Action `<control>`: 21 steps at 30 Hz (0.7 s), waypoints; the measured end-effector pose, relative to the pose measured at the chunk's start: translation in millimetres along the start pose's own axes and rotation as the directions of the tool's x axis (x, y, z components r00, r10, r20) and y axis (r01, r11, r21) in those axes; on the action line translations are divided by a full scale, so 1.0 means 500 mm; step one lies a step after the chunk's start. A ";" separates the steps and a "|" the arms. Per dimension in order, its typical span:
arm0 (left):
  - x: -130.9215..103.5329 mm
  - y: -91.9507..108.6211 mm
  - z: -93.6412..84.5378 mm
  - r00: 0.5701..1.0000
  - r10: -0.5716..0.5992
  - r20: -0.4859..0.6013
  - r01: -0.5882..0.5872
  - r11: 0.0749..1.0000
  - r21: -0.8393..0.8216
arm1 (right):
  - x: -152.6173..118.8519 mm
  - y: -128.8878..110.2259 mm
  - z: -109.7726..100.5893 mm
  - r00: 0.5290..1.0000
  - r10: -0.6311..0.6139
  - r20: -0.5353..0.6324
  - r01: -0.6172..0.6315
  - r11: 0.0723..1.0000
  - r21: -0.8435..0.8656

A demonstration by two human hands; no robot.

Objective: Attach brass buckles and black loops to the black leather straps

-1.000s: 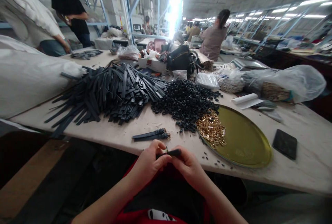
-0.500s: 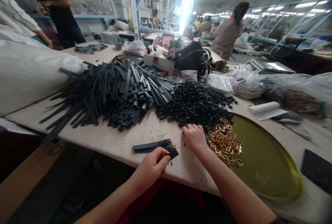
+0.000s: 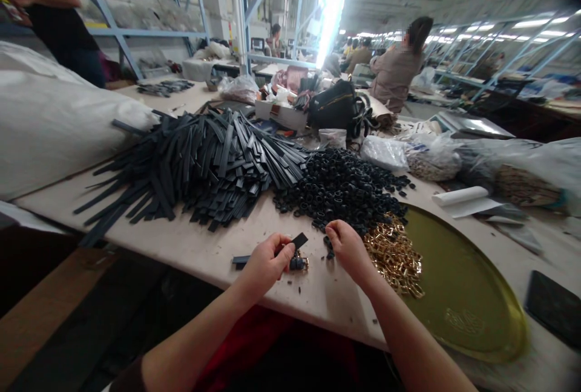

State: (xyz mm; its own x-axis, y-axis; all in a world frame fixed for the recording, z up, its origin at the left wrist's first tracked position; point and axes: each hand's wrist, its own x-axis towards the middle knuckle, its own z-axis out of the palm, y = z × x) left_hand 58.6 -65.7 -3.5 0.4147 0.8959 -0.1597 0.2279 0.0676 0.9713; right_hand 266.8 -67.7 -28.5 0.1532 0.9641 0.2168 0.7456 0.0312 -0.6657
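My left hand pinches a short black strap, whose end sticks out past the fingertips. Beneath that hand, strap pieces with gold buckles lie on the table. My right hand is closed, thumb against forefinger, just right of the strap; what it holds, if anything, is too small to make out. A few black loops lie beside it. Beyond are a heap of black loops and, further left, a large pile of black straps. Gold buckles are heaped on the left side of a round gold tray.
A phone lies right of the tray. A white roll, plastic bags and a black handbag stand farther back. A big white sack borders the left. People work in the background.
My left hand has raised the strap a little, its end now tilted upward. My right hand has drawn back from the loop heap, and a few loops now show beside it. The view has shifted slightly.
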 end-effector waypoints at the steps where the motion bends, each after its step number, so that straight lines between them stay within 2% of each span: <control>1: -0.003 0.001 0.001 1.000 0.004 -0.013 -0.005 1.000 -0.003 | -0.007 -0.011 -0.001 1.000 0.021 0.022 -0.023 0.997 0.075; 3: -0.011 0.004 0.004 0.999 0.017 -0.032 -0.017 1.000 -0.006 | -0.026 -0.038 0.000 0.990 0.103 0.096 -0.131 0.924 0.359; 5: -0.020 0.007 0.008 0.999 0.038 -0.032 -0.038 0.999 -0.004 | -0.049 -0.068 0.002 0.964 0.180 0.197 -0.266 0.700 0.663; 6: -0.026 0.008 0.010 0.998 0.052 -0.032 -0.052 0.999 -0.001 | -0.062 -0.082 0.004 0.951 0.200 0.237 -0.310 0.575 0.757; 7: -0.031 0.009 0.012 0.997 0.066 -0.036 -0.066 0.998 0.004 | -0.075 -0.096 0.005 0.944 0.208 0.256 -0.327 0.492 0.807; 8: -0.037 0.010 0.014 0.996 0.076 -0.045 -0.076 0.997 0.012 | -0.087 -0.109 0.006 0.942 0.211 0.259 -0.329 0.448 0.832; 10: -0.050 0.011 0.017 0.993 0.090 -0.071 -0.087 0.995 0.043 | -0.108 -0.129 0.006 0.949 0.205 0.241 -0.310 0.454 0.835; 15: -0.086 0.012 0.021 0.987 0.121 -0.102 -0.108 0.987 0.121 | -0.135 -0.155 -0.002 0.962 0.191 0.194 -0.269 0.568 0.777; 21: -0.117 0.010 0.014 0.993 0.098 -0.066 -0.088 0.987 0.136 | -0.151 -0.167 0.000 0.971 0.189 0.143 -0.228 0.581 0.781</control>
State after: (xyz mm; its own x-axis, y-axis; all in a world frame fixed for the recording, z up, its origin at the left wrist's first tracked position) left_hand 41.7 -120.9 9.6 0.3762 0.9251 -0.0520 0.3078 -0.0719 0.9487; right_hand 192.9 -143.0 10.5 0.1972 0.9802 -0.0174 -0.1088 0.0042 -0.9941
